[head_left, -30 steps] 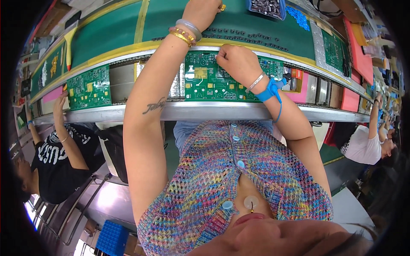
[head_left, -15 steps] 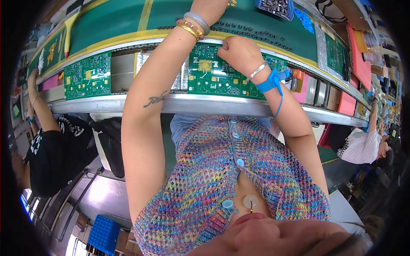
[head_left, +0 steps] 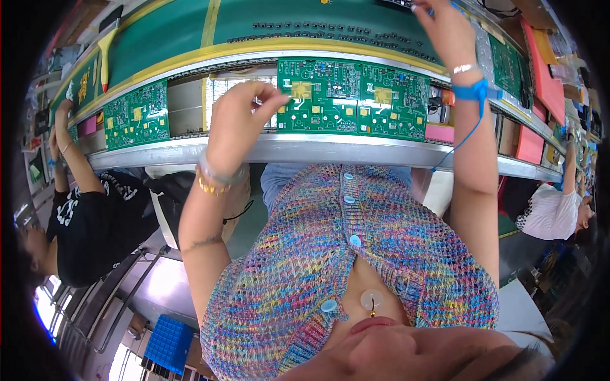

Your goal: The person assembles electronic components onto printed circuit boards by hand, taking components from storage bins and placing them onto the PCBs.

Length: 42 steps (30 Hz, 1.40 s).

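Note:
My left hand (head_left: pixel 240 124) hovers at the left edge of a green circuit board (head_left: pixel 337 95), thumb and forefinger curled together in a pinch. Whatever may be between those fingertips is too small to make out. Up at the far right my right hand (head_left: pixel 450 38) reaches to a tray of small dark parts (head_left: pixel 399 2), which the picture's upper edge cuts off. Its fingers are bent together at the tray, and any part in them cannot be made out. A blue wrist strap (head_left: pixel 470 90) with a cord circles my right wrist. The board lies in a metal rail (head_left: pixel 356 143).
Rows of small black parts (head_left: pixel 311 30) lie on the green mat (head_left: pixel 159 38) beyond the rail. Another circuit board (head_left: pixel 136 114) sits further left in the rail. A yellow brush-like tool (head_left: pixel 106 54) rests at far left. Co-workers sit left (head_left: pixel 95 228) and right (head_left: pixel 553 209).
My left hand has drawn back from the far mat to the board's left edge. My right hand has left the board and moved up and right to the tray.

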### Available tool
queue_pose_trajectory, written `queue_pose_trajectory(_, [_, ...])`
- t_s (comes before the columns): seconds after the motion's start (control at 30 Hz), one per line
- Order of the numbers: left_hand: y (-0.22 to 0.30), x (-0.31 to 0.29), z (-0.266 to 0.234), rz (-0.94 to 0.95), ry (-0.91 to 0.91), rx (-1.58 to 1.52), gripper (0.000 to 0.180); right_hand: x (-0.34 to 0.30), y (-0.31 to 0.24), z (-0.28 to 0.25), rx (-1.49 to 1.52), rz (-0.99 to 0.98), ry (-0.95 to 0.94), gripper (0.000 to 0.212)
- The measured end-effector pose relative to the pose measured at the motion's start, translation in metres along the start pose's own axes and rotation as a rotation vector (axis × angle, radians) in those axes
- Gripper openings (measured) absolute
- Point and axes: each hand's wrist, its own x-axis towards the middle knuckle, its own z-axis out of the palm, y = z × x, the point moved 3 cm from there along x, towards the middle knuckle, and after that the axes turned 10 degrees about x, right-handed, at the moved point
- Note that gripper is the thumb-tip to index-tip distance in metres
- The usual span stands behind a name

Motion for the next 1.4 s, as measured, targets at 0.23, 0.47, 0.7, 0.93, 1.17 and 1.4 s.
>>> queue_pose_trajectory(0.23, [-0.004,-0.045,0.022,0.029,0.165,0.235,0.010,0.027,0.007,0.013,-0.197,0.002,-0.053,0.019])
queue_pose_trajectory(0.47, [-0.003,-0.049,0.030,-0.013,0.268,0.381,0.010,0.029,0.006,0.029,-0.177,-0.016,0.043,0.014])
queue_pose_trajectory(0.7, [-0.001,-0.046,0.032,0.033,0.293,0.450,0.011,0.029,0.009,0.028,-0.123,-0.009,0.079,0.014])
queue_pose_trajectory(0.93, [0.001,-0.046,0.032,0.041,0.280,0.468,0.011,0.028,0.004,0.024,-0.080,-0.055,0.140,0.012])
queue_pose_trajectory(1.17, [0.004,-0.046,0.032,0.041,0.269,0.460,0.010,0.023,-0.005,0.014,-0.052,-0.077,0.181,0.011])
queue_pose_trajectory(1.4, [0.000,-0.054,0.036,-0.054,0.275,0.460,0.011,0.013,-0.020,0.010,0.116,-0.136,0.205,0.011])
